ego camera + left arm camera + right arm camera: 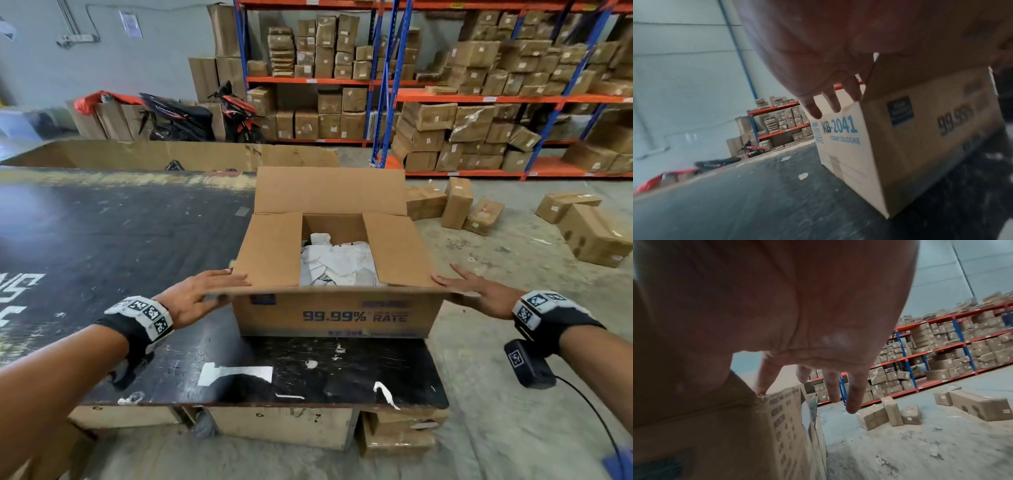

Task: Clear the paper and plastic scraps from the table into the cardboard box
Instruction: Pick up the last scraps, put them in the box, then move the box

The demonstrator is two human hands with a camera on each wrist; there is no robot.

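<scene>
- Left hand (198,294): fingers straight and spread, flat against the box's (339,313) near left top corner; it grips nothing.
- Clear plastic scrap (132,398): lies at the table's (102,240) front edge, toward the left. It looks crinkly, feather-light and slippery, so a pinch from above should suit it.
- Paper strip (236,374): flat on the table just in front of the box. Thin and limp, it likely needs a nail under one end.
- Box: near the table's front right corner, flaps open, white scraps (337,262) inside. Probably light; its flaps would bend, so the walls are the surer hold.
- Curled paper scrap (386,394): at the front edge, right; easy to pinch.
- Right hand (479,291): open, fingers straight, touching the box's near right corner, holding nothing.
</scene>
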